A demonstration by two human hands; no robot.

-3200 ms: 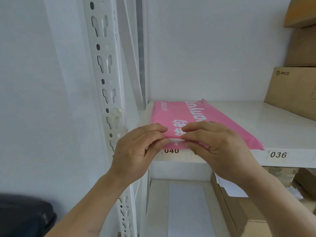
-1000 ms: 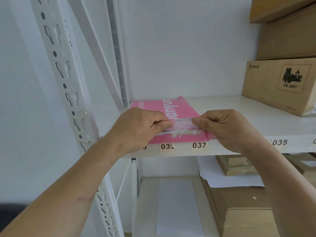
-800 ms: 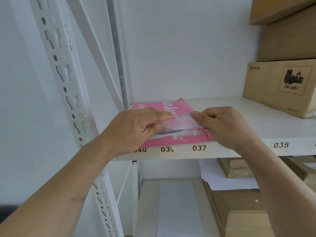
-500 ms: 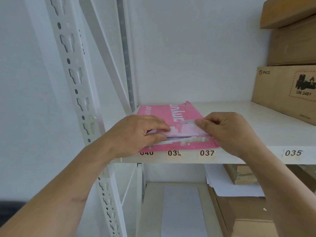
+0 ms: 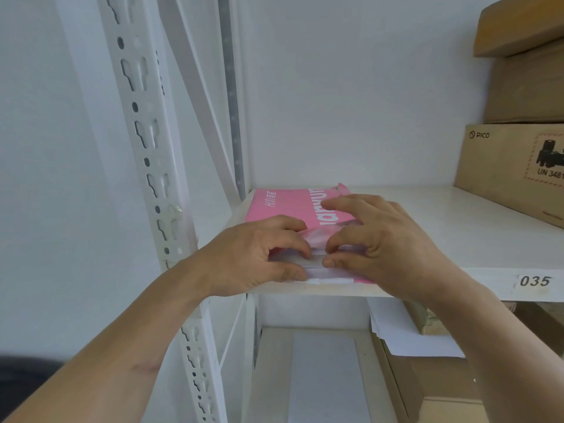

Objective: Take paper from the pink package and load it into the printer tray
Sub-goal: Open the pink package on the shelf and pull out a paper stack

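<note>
Now closer together than a second ago at the near end of the pink package [image 5: 283, 206] on the shelf [image 5: 457, 215], left hand [image 5: 256, 257] and right hand [image 5: 384, 239], fingers [image 5: 335, 244] pinching the crumpled flap over bared paper [image 5: 314, 264]: package nearly open, paper not yet out.

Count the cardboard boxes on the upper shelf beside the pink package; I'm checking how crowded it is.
3, stacked at the right edge: the PICO box on the shelf, a second box on it, a third on top. All are cropped; more may be hidden.
</note>
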